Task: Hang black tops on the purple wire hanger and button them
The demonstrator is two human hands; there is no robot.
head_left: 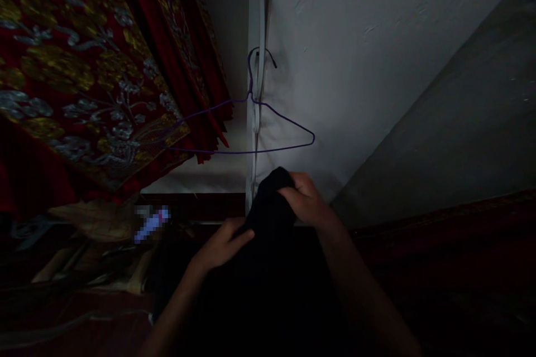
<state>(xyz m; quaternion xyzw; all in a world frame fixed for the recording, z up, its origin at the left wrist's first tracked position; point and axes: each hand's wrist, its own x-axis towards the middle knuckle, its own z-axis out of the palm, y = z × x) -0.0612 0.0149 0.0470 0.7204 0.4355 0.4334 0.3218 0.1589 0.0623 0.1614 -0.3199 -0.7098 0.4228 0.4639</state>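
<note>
A dark, nearly black piece of cloth (272, 212) is held up between my two hands; its kind is hard to make out in the dim light. My right hand (307, 198) pinches its upper right edge, thumb in front. Lower down on the left side, my left hand (224, 242) grips the cloth with the thumb laid over it. Above both hands hangs a thin purple wire hanger (287, 118) with nothing on it, apart from the cloth. Its hook (251, 58) is at a pale vertical strip on the wall.
Red cloth with gold and silver embroidery (84, 67) hangs at the left, overlapping the hanger's left end. A grey-white wall (335, 78) lies behind. Pale cords or cables (262, 11) run down it. Dim wooden-looking items (104, 223) stand at lower left.
</note>
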